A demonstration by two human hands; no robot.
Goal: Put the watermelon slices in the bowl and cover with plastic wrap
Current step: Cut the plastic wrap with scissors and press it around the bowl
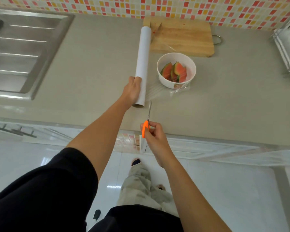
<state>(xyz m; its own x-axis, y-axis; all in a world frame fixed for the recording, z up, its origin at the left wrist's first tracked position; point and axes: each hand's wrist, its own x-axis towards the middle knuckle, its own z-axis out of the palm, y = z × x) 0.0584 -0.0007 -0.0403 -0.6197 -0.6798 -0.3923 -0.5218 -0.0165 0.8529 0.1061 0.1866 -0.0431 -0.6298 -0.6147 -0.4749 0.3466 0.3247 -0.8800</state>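
Note:
A white bowl (176, 56) stands on the counter in front of the cutting board, with several watermelon slices (174, 72) in it. Clear plastic wrap (159, 91) stretches from the bowl's near side to a long white roll of wrap (143, 57). My left hand (132, 90) grips the near end of that roll, which lies left of the bowl. My right hand (153, 134) holds orange-handled scissors (146, 126) at the counter's front edge. Their blades point at the stretched film just right of the roll's near end.
A wooden cutting board (182, 37) with red juice spots lies behind the bowl, against the tiled wall. A steel sink (23, 52) with its drainboard fills the left of the counter (233, 97). A wire dish rack (286, 47) stands at the far right.

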